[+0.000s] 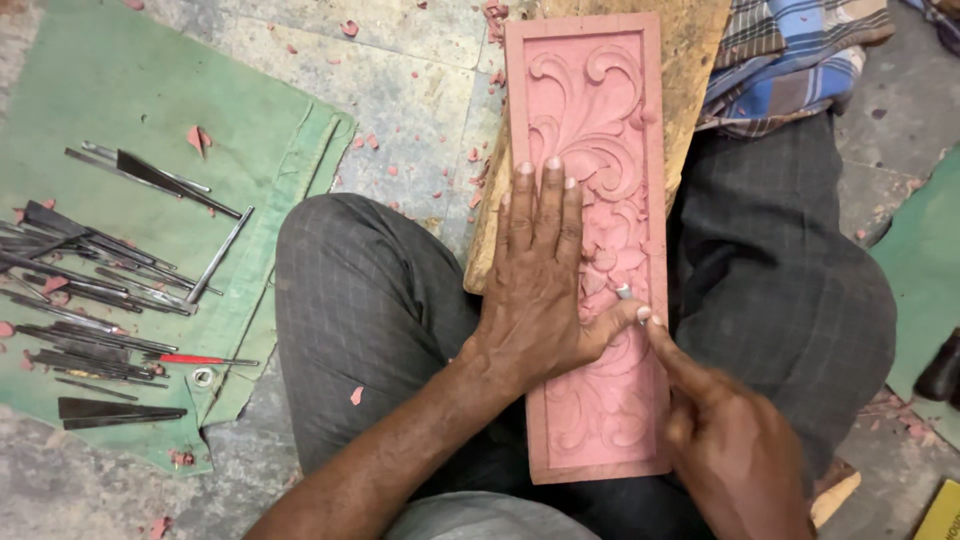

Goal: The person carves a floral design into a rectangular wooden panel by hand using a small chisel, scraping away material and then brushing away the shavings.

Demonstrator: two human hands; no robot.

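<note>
Head view: carved pink wooden panel is lying lengthwise on a rough wooden block between the person's knees, probably so the legs are steadying the work. Left hand is pressing flat on the panel's middle with fingers spread open toward the far end, thumb bracing a small metal-tipped carving tool; this looks like a guide for the cutting edge. Right hand is closing around the tool's hidden shaft near the panel's right edge, index finger extended along it. Panel is sitting under both hands. Pink wood chips are scattering over the stone floor. Green cloth at left is carrying rows of dark chisels, well apart.
</note>
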